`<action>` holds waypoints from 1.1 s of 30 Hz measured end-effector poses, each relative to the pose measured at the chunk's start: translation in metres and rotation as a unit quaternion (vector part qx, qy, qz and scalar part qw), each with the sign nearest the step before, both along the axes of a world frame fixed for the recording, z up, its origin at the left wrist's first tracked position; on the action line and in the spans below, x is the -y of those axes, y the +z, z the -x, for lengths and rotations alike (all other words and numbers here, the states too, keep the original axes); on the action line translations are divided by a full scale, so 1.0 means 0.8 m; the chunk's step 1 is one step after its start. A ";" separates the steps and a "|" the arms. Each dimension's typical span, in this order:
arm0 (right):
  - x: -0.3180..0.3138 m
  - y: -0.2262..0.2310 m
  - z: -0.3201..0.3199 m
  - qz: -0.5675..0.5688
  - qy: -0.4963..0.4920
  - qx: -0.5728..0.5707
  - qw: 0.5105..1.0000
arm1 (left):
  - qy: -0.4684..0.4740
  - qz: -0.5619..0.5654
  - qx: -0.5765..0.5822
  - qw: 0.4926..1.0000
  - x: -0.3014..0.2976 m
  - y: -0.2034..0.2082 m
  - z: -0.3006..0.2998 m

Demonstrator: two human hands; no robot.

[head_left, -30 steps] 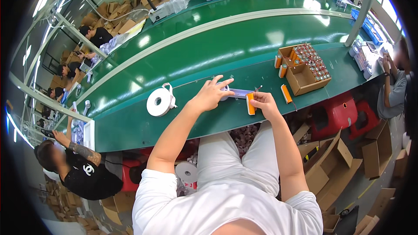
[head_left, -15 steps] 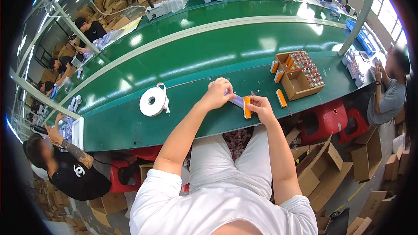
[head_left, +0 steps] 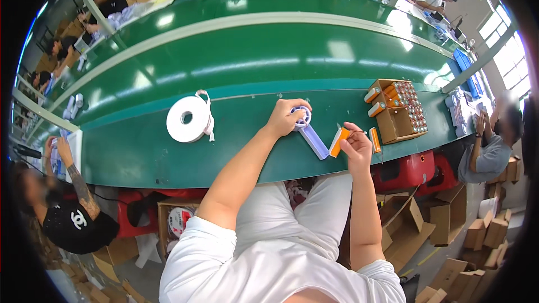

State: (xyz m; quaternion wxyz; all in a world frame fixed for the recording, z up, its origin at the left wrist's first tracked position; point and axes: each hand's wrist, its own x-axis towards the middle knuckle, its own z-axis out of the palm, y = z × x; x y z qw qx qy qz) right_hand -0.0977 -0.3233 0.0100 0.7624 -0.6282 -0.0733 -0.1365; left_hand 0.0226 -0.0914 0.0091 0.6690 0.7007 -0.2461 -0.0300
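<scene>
My left hand (head_left: 285, 119) grips the round, ring-shaped head of a lavender handheld fan casing (head_left: 314, 143). Its long, trough-like handle slants down to the right over the green table. In my right hand (head_left: 358, 147), between thumb and fingers, is an orange cylindrical battery (head_left: 338, 142) with a pale strip along one side. The battery is close to the lower end of the handle; whether they touch, I cannot tell. Just right of my right hand, another orange battery (head_left: 375, 140) lies on the table.
A cardboard box (head_left: 394, 126) of upright orange batteries stands at the right. On the left lies a big roll of white tape (head_left: 177, 128) with a loose end. Beyond runs a green conveyor belt (head_left: 269, 50). Co-workers sit at both sides, and red stools (head_left: 412, 169) stand below the table edge.
My right hand has drawn the battery right, away from the casing, and tilted it. The casing's ring head now shows in my left hand. The whole view has shifted a little.
</scene>
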 end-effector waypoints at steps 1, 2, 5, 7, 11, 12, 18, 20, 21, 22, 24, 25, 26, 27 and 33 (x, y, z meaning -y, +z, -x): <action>-0.016 0.023 0.002 0.008 0.006 -0.012 1.000 | -0.005 -0.013 0.020 1.000 -0.002 0.002 0.000; -0.032 0.048 0.004 0.090 -0.003 -0.026 0.996 | -0.011 -0.027 0.040 0.999 -0.004 0.004 0.002; -0.057 0.080 -0.005 0.323 -0.011 -0.024 0.946 | 0.004 -0.029 0.051 0.998 -0.008 0.009 0.004; -0.068 0.097 -0.006 0.567 0.047 0.034 0.822 | 0.013 -0.037 0.063 0.997 -0.009 0.004 0.004; -0.092 0.105 -0.005 0.701 0.010 0.081 0.708 | 0.023 -0.046 0.084 0.995 -0.005 0.003 0.005; -0.092 0.104 -0.007 0.703 0.013 0.080 0.706 | 0.022 -0.047 0.091 0.995 -0.004 0.003 0.006; -0.081 0.103 -0.009 0.732 0.108 0.046 0.671 | 0.029 -0.041 0.078 0.996 -0.008 0.003 0.008; -0.064 0.082 0.007 0.682 0.040 0.130 0.718 | 0.057 -0.028 0.087 0.994 -0.005 0.004 0.007; -0.066 0.071 0.016 0.684 0.011 0.108 0.722 | 0.080 -0.016 0.092 0.992 -0.002 0.004 0.009; -0.064 0.065 0.016 0.683 0.011 0.108 0.722 | 0.079 -0.016 0.093 0.992 -0.003 0.005 0.008; -0.067 0.063 0.013 0.664 -0.010 0.079 0.743 | 0.037 -0.072 0.054 0.995 -0.010 0.011 0.006; -0.066 0.061 0.005 0.662 -0.020 0.079 0.745 | 0.030 -0.075 0.060 0.995 -0.007 0.011 0.003; -0.061 0.054 -0.012 0.619 -0.036 0.057 0.782 | 0.109 -0.015 0.132 0.985 -0.003 0.008 0.000; -0.058 0.047 -0.032 0.571 -0.051 0.037 0.818 | 0.186 0.044 0.202 0.961 -0.004 0.006 -0.003; -0.031 0.036 -0.177 0.528 -0.230 0.017 0.817 | 0.268 -0.031 0.181 0.946 0.005 -0.004 -0.006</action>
